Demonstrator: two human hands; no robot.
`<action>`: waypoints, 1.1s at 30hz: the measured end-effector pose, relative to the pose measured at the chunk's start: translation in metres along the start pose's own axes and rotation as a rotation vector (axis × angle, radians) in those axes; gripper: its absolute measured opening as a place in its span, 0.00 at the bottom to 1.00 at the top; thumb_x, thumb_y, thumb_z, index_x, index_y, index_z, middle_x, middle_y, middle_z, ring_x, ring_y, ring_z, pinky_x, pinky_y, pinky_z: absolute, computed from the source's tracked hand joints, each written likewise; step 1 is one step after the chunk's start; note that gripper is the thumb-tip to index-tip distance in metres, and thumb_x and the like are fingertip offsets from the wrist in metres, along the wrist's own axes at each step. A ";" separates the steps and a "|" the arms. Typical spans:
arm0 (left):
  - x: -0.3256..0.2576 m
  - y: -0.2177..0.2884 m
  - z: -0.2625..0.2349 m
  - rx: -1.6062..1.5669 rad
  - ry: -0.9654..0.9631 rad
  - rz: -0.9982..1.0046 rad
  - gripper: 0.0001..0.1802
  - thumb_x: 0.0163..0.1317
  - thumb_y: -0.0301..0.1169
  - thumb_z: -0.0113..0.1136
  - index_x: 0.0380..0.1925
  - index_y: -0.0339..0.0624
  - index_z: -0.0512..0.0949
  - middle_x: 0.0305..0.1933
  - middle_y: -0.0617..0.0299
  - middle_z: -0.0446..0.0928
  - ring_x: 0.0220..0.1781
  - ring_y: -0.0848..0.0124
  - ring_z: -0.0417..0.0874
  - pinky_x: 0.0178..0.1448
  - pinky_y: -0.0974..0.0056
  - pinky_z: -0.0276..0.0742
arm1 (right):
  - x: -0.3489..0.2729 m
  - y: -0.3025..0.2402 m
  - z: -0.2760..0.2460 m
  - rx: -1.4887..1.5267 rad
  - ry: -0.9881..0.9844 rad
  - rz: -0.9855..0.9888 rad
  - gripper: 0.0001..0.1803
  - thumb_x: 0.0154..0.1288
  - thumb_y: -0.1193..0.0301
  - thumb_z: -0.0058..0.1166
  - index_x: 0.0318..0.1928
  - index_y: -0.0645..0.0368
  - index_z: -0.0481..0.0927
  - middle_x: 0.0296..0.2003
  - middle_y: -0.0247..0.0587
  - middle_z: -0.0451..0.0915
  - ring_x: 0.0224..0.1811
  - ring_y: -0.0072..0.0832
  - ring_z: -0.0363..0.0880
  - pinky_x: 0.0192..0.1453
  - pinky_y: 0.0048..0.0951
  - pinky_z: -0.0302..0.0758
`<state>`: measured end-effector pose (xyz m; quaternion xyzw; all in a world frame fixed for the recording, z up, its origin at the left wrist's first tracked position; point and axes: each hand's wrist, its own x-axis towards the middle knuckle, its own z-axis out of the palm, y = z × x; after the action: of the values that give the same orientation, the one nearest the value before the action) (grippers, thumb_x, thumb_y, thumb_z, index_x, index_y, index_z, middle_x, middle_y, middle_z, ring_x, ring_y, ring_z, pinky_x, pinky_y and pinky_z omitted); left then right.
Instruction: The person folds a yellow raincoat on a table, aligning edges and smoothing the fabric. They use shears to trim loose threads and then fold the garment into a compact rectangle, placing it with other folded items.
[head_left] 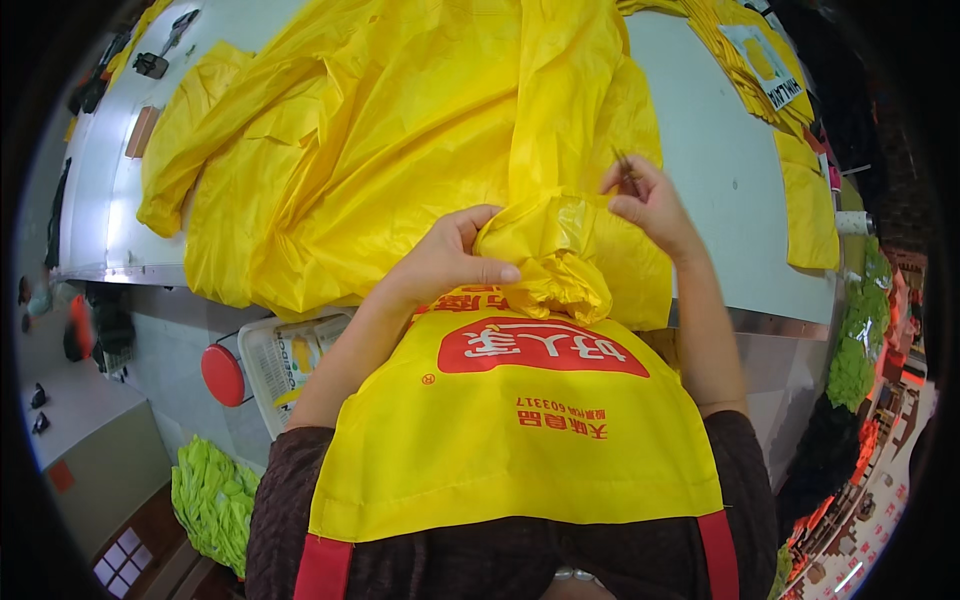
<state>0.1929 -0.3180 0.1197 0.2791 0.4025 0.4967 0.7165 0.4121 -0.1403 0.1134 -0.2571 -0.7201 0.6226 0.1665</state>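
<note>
Head view, looking down at a white table. Big yellow raincoat spread over most of it, crinkly and shiny, reaching from the far edge to the near edge. Left hand near the middle, fingers curled shut, pinching a bunched-up fold of the raincoat between thumb and fingers. Right hand a bit farther and to the right, fingers closed on the same bunch of cloth, with a thin dark tool poking up from the fingertips; too small to tell what kind. Yellow apron with red straps and a red patch close to the body, right under both hands. More yellow cloth piled at the far right. Red round stool and a white crate down at the left, below the table edge. Green fabric heap on the floor, near left.
</note>
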 end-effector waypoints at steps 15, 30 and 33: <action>0.007 0.022 -0.009 0.362 0.246 0.206 0.22 0.44 0.21 0.69 0.40 0.37 0.70 0.38 0.63 0.75 0.39 0.77 0.76 0.46 0.71 0.73 | 0.001 -0.020 0.068 0.162 0.139 -0.146 0.14 0.59 0.64 0.59 0.37 0.62 0.75 0.28 0.27 0.74 0.27 0.13 0.68 0.29 0.19 0.65; -0.026 0.017 0.023 1.087 0.421 0.709 0.19 0.44 0.28 0.66 0.40 0.49 0.80 0.58 0.48 0.64 0.60 0.54 0.65 0.62 0.58 0.61 | -0.015 0.008 0.110 1.264 -0.116 0.167 0.27 0.68 0.57 0.43 0.59 0.62 0.62 0.53 0.45 0.72 0.53 0.33 0.74 0.56 0.34 0.73; -0.024 0.016 0.023 1.208 0.417 0.727 0.14 0.44 0.26 0.66 0.35 0.48 0.82 0.59 0.52 0.66 0.62 0.55 0.63 0.61 0.57 0.62 | -0.014 0.019 0.109 1.271 -0.170 0.181 0.26 0.69 0.56 0.41 0.60 0.59 0.61 0.54 0.44 0.71 0.55 0.34 0.73 0.58 0.37 0.71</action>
<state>0.2004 -0.3349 0.1523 0.6410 0.6158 0.4373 0.1364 0.3657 -0.2353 0.0778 -0.1179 -0.1975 0.9573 0.1752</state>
